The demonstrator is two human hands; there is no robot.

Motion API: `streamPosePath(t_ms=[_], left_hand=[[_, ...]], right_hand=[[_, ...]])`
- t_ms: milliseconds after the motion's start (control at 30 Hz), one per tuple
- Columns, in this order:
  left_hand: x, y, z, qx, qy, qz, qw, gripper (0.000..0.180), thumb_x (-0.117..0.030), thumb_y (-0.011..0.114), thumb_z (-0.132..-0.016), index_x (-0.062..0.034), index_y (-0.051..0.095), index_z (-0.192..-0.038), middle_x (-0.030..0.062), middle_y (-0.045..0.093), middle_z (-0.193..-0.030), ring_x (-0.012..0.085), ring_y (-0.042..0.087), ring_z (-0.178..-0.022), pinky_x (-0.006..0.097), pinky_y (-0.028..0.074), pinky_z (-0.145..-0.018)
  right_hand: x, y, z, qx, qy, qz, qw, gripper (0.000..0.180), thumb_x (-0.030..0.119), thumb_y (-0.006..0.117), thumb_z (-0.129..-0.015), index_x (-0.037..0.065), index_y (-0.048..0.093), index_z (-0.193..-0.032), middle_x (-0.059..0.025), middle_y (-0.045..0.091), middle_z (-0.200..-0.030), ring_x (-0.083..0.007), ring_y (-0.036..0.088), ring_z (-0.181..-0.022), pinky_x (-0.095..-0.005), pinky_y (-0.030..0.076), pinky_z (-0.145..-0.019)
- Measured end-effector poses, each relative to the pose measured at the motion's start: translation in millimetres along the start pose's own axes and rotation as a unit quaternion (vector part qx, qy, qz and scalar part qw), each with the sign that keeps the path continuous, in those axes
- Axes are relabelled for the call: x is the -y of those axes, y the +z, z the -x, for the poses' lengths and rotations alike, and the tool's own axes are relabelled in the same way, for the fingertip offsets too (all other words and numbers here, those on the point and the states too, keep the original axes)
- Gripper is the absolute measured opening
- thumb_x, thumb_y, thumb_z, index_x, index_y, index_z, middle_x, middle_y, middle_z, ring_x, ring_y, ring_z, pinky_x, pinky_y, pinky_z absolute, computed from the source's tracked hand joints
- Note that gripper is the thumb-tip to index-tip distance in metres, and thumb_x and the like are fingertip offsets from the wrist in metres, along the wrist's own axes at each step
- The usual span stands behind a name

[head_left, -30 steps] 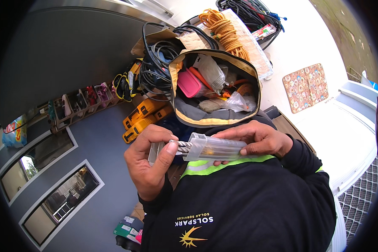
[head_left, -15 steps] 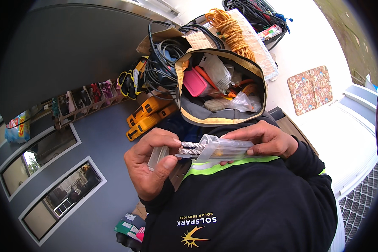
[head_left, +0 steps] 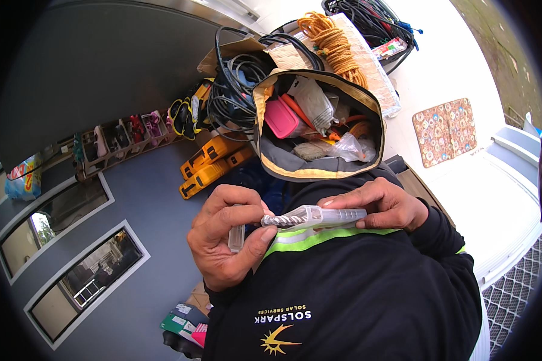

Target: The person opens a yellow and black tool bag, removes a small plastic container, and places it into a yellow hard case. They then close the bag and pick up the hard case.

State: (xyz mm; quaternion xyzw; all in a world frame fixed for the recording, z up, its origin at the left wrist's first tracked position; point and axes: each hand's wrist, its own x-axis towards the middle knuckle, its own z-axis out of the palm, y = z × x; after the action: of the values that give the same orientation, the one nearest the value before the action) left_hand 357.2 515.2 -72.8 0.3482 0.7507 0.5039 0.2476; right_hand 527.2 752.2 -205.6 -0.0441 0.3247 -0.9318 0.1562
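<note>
Before my chest, a clear plastic drill bit case [head_left: 338, 216] lies nearly level in my right hand [head_left: 394, 206], thumb below and fingers over its top edge. Silvery spiral drill bits [head_left: 286, 221] stick out of its left end; how many is hard to tell from this angle. My left hand [head_left: 227, 234] is closed, its thumb and fingertips at the bits' outer ends. Tucked in that same palm is a small clear plastic case lid [head_left: 236, 237]. An unzipped tool bag [head_left: 271, 167] stands just beyond my hands, with a pink-lidded box [head_left: 281, 118] and plastic packets inside.
Yellow power-tool batteries or cases [head_left: 211, 165] lie left of the bag. Black cable coils [head_left: 235, 90] and an orange rope [head_left: 331, 45] are behind it. A patterned mat [head_left: 444, 132] lies at right; a slotted rack [head_left: 123, 141] stands at left.
My left hand has shifted right, closer to the case, with its fingers drawn in around the bit ends. The case has turned so that it shows more edge-on.
</note>
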Motion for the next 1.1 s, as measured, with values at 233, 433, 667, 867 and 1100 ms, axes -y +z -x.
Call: streamPosePath(t_ms=[233,433,667,867,1100], left_hand=[[4,-2,0,-0.023,-0.063,0.054,0.996,0.099,-0.038,0.107,-0.065,-0.0035,0.047,-0.135,0.0115,0.062,-0.119,0.0158,0.059,-0.101,0.03,0.047,-0.095],[13,-7,-13,0.096,0.113,-0.249,0.957,0.109,-0.067,0.097,-0.058,-0.0046,0.046,-0.132,0.016,0.062,-0.105,0.0294,0.065,-0.088,0.042,0.057,-0.073],[20,16,-18,0.04,0.235,-0.284,0.929,0.107,-0.075,0.088,-0.067,-0.005,0.045,-0.135,0.0116,0.063,-0.103,0.0313,0.067,-0.083,0.042,0.058,-0.069],[21,25,-17,0.021,0.244,-0.297,0.923,0.105,-0.077,0.085,-0.069,-0.0054,0.045,-0.134,0.0108,0.064,-0.105,0.0308,0.068,-0.085,0.042,0.059,-0.07],[24,37,-14,0.027,0.225,-0.305,0.925,0.105,-0.082,0.08,-0.072,-0.0034,0.047,-0.134,0.0134,0.064,-0.102,0.0308,0.068,-0.082,0.043,0.058,-0.069]], right_hand=[[10,-4,6,-0.021,0.063,-0.108,0.992,0.068,0.007,0.064,-0.103,-0.01,0.038,-0.163,-0.0246,0.063,-0.149,-0.0211,0.075,-0.107,-0.0294,0.061,-0.081],[24,-6,9,-0.1,0.024,-0.05,0.993,0.051,0.01,0.07,-0.098,-0.013,0.064,-0.142,-0.0219,0.079,-0.114,-0.014,0.074,-0.07,-0.0224,0.056,-0.059],[36,0,11,-0.12,0.034,0.029,0.992,0.049,0.009,0.069,-0.098,-0.011,0.065,-0.142,-0.0215,0.079,-0.117,-0.0145,0.075,-0.072,-0.0235,0.058,-0.062],[35,3,8,-0.124,0.043,0.005,0.991,0.048,0.01,0.068,-0.099,-0.011,0.064,-0.143,-0.0205,0.079,-0.117,-0.0138,0.074,-0.072,-0.0236,0.058,-0.063],[37,8,9,-0.109,0.042,0.121,0.986,0.049,0.01,0.068,-0.098,-0.012,0.064,-0.142,-0.0216,0.079,-0.116,-0.0188,0.078,-0.077,-0.0278,0.065,-0.069]])
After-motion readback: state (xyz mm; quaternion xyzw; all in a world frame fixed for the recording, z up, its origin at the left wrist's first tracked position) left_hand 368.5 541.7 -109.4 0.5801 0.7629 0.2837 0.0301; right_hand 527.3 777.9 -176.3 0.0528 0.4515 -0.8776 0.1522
